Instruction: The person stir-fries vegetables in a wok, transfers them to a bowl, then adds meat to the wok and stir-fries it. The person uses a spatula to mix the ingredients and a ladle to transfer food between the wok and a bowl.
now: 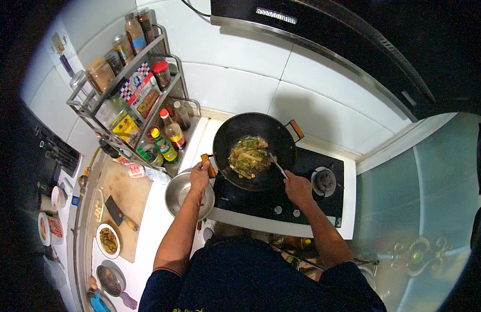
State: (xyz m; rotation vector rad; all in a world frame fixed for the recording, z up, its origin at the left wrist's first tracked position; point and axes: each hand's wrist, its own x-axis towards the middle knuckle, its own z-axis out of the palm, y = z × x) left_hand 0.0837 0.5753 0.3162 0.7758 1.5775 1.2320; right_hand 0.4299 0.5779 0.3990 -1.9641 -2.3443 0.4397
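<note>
A black wok (281,171) sits over the left side of the gas hob (244,204). My left hand (200,178) grips the wok's left wooden handle (208,165). In my right hand (299,189) is a metal spatula (277,165), its blade down among the food in the wok. That food is a mix of green and pale yellow cut vegetables (246,158), heaped left of the wok's middle. Below my left forearm stands a steel bowl (178,197), partly hidden by the arm. The wok's other wooden handle (297,130) points to the upper right, untouched.
A metal spice rack (170,87) with bottles and jars stands at the left. A cutting board (123,183) holds a cleaver (115,210), garlic cloves (98,210) and a bowl of food (108,240). A small pan (109,280) lies below. The range hood (318,39) overhangs the hob.
</note>
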